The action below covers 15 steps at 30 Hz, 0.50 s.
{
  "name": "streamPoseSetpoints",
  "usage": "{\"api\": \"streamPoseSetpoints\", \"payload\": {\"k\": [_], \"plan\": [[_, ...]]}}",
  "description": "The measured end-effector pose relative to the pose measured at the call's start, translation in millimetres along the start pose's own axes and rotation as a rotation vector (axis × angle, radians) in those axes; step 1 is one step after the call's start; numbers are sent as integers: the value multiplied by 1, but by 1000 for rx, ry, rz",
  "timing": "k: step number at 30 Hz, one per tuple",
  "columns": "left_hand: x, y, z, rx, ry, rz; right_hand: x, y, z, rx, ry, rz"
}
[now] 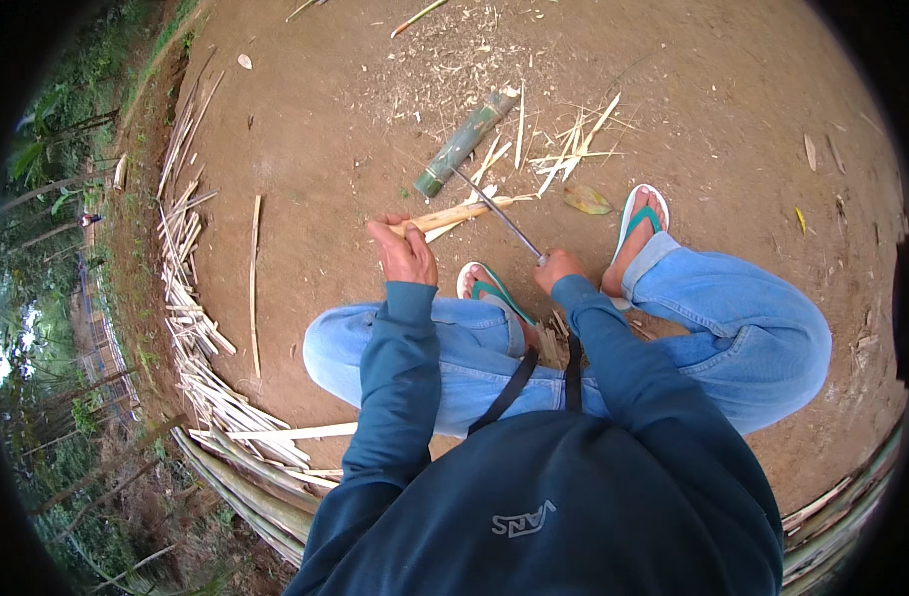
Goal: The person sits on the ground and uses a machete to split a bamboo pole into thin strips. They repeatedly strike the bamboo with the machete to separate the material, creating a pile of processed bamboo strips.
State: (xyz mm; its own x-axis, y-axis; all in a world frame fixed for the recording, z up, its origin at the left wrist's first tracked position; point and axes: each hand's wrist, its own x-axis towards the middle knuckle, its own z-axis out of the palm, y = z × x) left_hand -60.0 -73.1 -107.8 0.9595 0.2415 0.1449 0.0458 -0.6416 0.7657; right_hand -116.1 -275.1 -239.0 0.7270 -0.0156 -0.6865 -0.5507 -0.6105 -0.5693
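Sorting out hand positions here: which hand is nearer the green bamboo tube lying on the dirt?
Left. The left hand sits below the green bamboo tube, holding a bamboo stick; the right hand grips a knife farther back.

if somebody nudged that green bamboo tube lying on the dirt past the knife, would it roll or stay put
The green bamboo tube looks round, so it would probably roll sideways, though splinters and rough dirt ground beside it may stop it soon. It looks stiff, likely hollow and fairly light.

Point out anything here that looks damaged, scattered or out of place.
Pale bamboo splinters and shavings lie strewn over the bare brown dirt ground beside a green bamboo tube. The left hand grips a tan split bamboo piece, and the right hand holds a long knife blade against it. Nothing else stands out.
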Motion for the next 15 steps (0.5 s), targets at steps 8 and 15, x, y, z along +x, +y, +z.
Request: {"api": "streamPoseSetpoints", "payload": {"k": [8,15], "plan": [[4,-4,-3,-7,29,-63,4,10,9,-48,4,-6],[12,-17,-2,-51,29,-69,-3,-17,7,-95,18,15]]}}
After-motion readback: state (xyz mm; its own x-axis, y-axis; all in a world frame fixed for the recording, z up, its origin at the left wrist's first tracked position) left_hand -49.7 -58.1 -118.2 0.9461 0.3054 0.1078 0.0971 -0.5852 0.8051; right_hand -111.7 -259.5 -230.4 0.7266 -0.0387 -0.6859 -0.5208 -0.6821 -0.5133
